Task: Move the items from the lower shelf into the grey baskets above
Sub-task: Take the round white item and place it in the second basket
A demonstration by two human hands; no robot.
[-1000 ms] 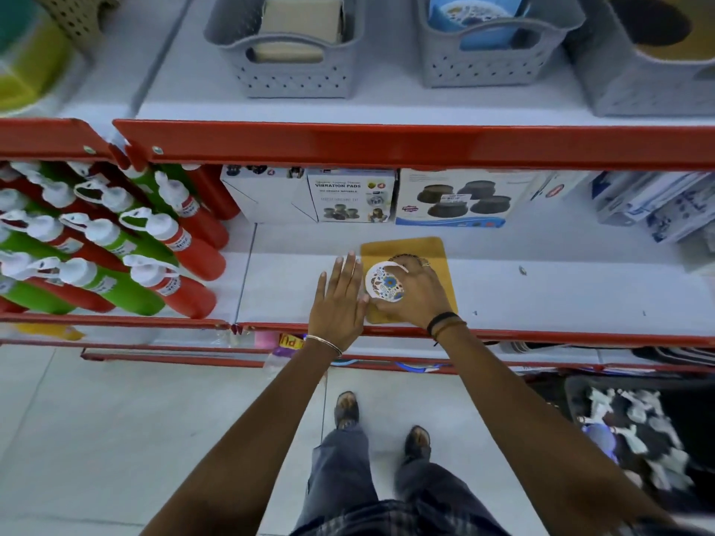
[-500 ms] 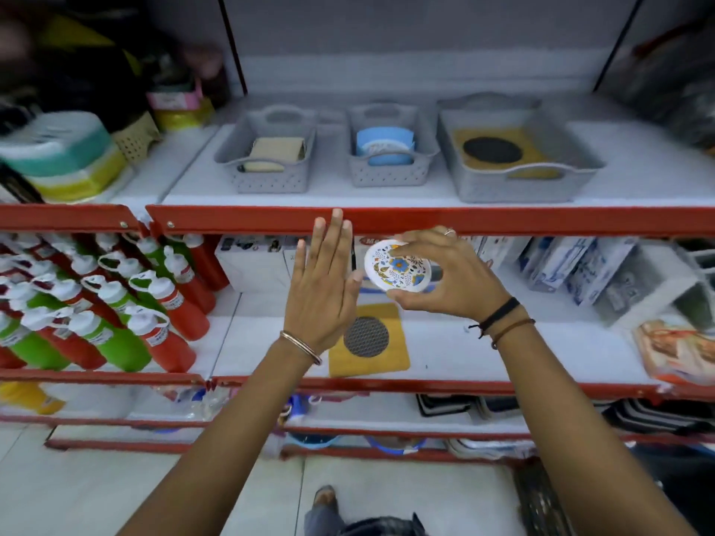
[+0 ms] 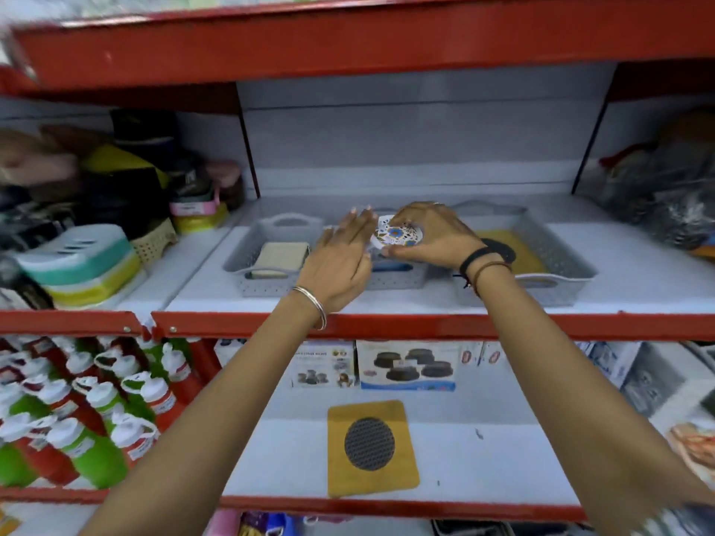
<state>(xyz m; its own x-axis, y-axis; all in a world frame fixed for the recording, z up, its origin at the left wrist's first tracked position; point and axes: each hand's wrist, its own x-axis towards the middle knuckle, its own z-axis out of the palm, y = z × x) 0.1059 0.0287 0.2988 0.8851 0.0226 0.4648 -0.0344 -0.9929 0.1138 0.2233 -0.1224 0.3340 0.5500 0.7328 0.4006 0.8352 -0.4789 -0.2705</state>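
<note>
My right hand [image 3: 429,237] grips a round white disc with a blue and orange flower pattern [image 3: 398,234], held over the middle grey basket [image 3: 402,278] on the upper shelf. My left hand [image 3: 342,257] is flat with fingers apart beside the disc, holding nothing. The left grey basket [image 3: 247,280] holds a beige pad [image 3: 282,256]. The large right grey basket [image 3: 557,282] holds a yellow mat with a black circle [image 3: 518,251]. On the lower shelf lies a yellow mat with a black mesh circle [image 3: 370,446].
Red and green bottles [image 3: 89,412] crowd the lower shelf at left. Product boxes [image 3: 406,365] stand at its back. A teal and yellow stack [image 3: 81,265] and dark goods sit left of the baskets. A red shelf edge [image 3: 387,326] runs under my wrists.
Both hands rose from the lower shelf to the upper one. The right hand lifted the patterned disc off the yellow mat and carried it up over the middle basket.
</note>
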